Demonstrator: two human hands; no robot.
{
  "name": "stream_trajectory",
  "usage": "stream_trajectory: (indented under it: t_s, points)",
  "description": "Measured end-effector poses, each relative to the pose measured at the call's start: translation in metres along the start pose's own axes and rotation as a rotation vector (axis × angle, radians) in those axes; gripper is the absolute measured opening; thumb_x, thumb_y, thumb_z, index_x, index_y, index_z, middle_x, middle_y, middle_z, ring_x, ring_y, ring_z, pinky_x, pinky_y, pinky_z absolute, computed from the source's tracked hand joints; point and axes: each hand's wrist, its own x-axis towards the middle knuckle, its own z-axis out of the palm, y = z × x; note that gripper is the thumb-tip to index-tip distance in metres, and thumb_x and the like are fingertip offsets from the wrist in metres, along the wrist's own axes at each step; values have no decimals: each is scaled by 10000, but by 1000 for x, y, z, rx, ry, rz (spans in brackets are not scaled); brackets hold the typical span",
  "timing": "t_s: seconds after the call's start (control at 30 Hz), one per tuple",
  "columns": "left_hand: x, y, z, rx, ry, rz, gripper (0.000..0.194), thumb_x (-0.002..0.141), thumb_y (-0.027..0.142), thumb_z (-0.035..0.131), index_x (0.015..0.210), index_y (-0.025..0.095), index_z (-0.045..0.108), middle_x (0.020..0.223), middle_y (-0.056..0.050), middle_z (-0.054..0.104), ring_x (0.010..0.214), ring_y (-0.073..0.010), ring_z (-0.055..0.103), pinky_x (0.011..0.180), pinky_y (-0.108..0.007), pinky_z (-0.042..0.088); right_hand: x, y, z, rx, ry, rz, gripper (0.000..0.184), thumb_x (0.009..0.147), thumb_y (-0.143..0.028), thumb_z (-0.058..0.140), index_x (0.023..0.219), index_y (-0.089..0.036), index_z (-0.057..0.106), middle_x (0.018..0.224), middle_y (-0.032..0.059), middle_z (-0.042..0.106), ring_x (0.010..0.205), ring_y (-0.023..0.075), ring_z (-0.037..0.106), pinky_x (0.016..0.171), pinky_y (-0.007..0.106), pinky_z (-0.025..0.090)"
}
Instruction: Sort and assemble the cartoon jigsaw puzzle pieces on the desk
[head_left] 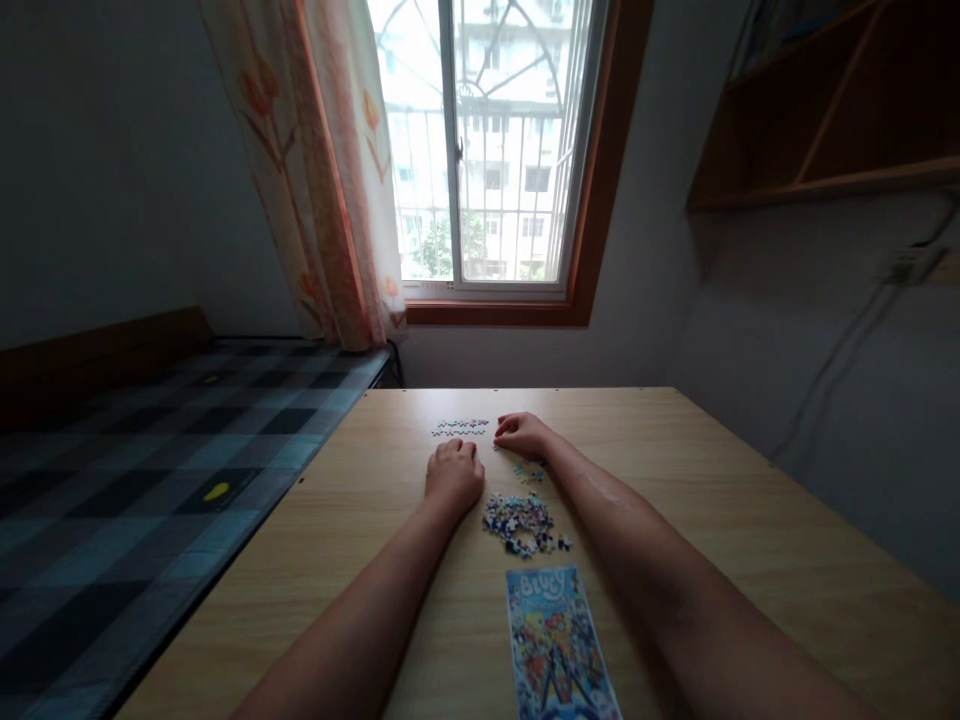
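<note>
My right hand is bent at the far part of the table, thumb and fingers pinched on a small puzzle piece that they mostly hide. My left hand rests palm down on the wood, fingers stretched forward and holding nothing that I can see. Just beyond it lie two short rows of joined puzzle pieces. A small group of loose yellowish and blue pieces lies below my right wrist. Nearer, between my forearms, is a larger heap of mixed puzzle pieces.
A colourful printed picture sheet lies on the wooden table close to me. On the left stands a bed with a checked cover. Ahead are a curtain and a barred window; a wooden shelf hangs at right.
</note>
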Motion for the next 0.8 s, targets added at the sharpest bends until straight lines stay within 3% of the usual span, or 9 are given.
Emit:
stream_trajectory:
  t_s: [0.17,0.33,0.57,0.8]
  points:
    - [0,-1,2,0,-7,-4,257,907,277,447,1051,209,649,1157,-101,606,1098,-252,500,956,-368,368,5,0,4,-49,77,18,120,668,-290,787,737,-195,760,1064,54,740,1008,225,666,912,295,473]
    - [0,-3,6,-12,4,7,259,899,286,456,1053,205,649,1143,-103,606,1088,-254,498,958,-374,365,6,-2,4,-50,73,15,143,711,-325,748,773,-199,772,936,22,756,950,200,671,892,265,470]
    - [-1,-2,4,-13,-3,6,260,894,277,458,1053,199,648,1138,-102,608,1080,-251,500,951,-365,367,6,0,-1,-28,13,-2,223,633,-306,791,825,-193,795,1185,75,701,1052,231,665,948,292,460]
    - [-1,-2,4,-18,-5,-1,249,885,284,472,1043,205,648,1145,-100,608,1085,-252,500,951,-364,369,12,0,2,-48,13,-9,226,682,-305,761,888,-224,805,1236,87,679,1120,230,645,1012,298,428]
